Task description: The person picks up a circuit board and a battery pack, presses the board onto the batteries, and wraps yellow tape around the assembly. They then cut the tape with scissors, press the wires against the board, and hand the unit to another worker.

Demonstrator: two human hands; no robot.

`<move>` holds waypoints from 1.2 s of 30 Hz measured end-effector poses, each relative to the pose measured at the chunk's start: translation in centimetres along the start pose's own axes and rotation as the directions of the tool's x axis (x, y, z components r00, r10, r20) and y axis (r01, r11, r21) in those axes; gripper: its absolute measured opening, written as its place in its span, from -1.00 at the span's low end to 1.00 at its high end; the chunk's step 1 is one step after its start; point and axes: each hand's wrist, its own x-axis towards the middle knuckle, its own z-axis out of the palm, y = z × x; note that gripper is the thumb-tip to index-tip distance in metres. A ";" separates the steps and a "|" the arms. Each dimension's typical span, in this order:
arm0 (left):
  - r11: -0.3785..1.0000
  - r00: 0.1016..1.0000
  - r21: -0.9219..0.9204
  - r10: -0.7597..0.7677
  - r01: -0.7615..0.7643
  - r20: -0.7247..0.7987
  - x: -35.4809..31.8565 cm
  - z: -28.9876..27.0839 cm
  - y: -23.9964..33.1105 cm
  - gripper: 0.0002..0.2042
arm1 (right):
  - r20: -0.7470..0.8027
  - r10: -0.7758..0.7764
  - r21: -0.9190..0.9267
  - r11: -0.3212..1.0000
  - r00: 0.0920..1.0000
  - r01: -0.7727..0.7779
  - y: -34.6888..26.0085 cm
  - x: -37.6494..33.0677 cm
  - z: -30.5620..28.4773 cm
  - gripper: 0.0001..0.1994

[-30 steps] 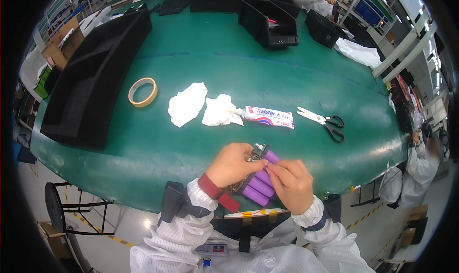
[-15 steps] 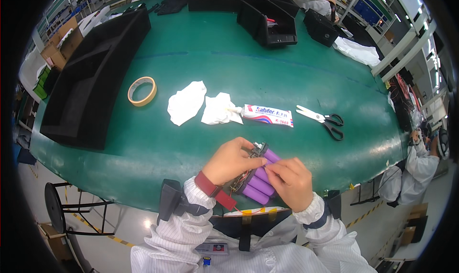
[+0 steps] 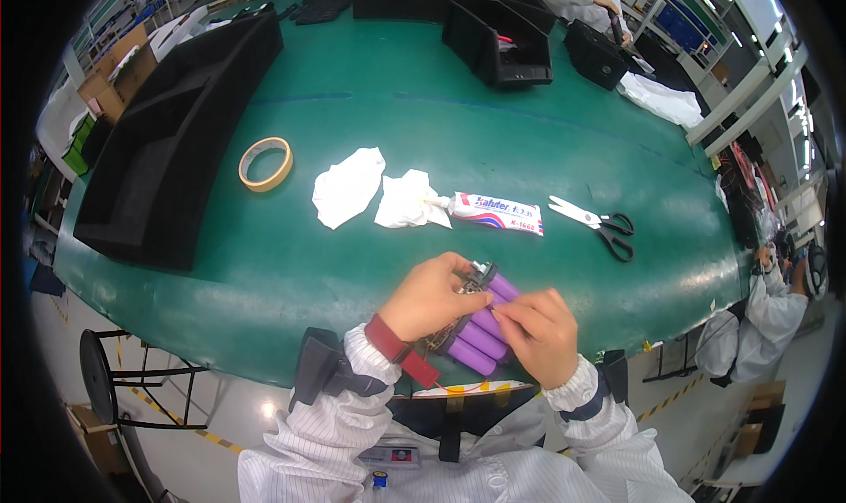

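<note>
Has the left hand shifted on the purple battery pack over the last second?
No. The left hand keeps gripping the purple battery pack just below the white tube, as before.

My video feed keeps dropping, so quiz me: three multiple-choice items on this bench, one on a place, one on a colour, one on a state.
1. Where does the tape roll lie?
A. left of the white cloths
B. beside the scissors
C. inside a black bin

2. What colour are the battery cells in the hands?
A. yellow
B. purple
C. white

3. How do the scissors lie?
A. in the right hand
B. hanging off the table edge
C. blades apart, on the table

Key: 1 A, it sits on the green mat, left of the cloths; 2 B, purple between left hand and right hand; 3 C, untouched, blades spread.
</note>
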 end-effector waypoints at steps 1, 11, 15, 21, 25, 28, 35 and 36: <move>1.000 1.000 0.006 0.014 -0.014 0.001 0.0 0.0 -0.1 -0.56 | 0.000 -0.003 0.001 1.000 1.000 0.003 0.1 -0.2 -0.1 -0.86; 0.999 1.000 0.032 0.000 0.000 0.001 -0.2 0.0 0.4 -0.56 | 0.175 0.360 0.324 0.858 0.917 -0.399 0.4 0.8 -1.1 -0.90; 1.000 1.000 0.010 -0.019 0.020 -0.010 -0.2 0.1 0.8 -0.56 | 0.176 0.286 0.267 0.907 0.942 -0.325 0.7 0.8 -0.7 -0.90; 0.999 0.999 0.030 -0.023 0.024 -0.039 -0.2 0.2 0.6 -0.47 | 0.058 0.082 0.055 0.995 0.995 -0.085 0.7 0.4 -0.6 -0.87; 0.999 1.000 0.032 -0.010 0.011 -0.028 0.1 0.1 0.4 -0.45 | 0.050 0.004 0.035 0.999 0.999 -0.006 1.2 0.2 -1.3 -0.82; 0.999 0.999 -0.005 -0.039 0.039 -0.019 -0.1 0.1 0.8 -0.45 | 0.056 -0.080 0.049 0.996 0.995 0.077 1.4 0.4 -2.1 -0.77; 0.999 0.999 -0.013 -0.034 0.034 0.000 -0.1 0.3 0.7 -0.56 | 0.188 -0.267 -0.182 0.936 0.945 0.300 1.2 0.8 -2.8 -0.80; 0.999 0.999 -0.028 -0.033 0.033 0.001 -0.1 0.2 0.8 -0.56 | 0.219 -0.269 -0.180 0.934 0.938 0.310 1.1 1.0 -2.9 -0.79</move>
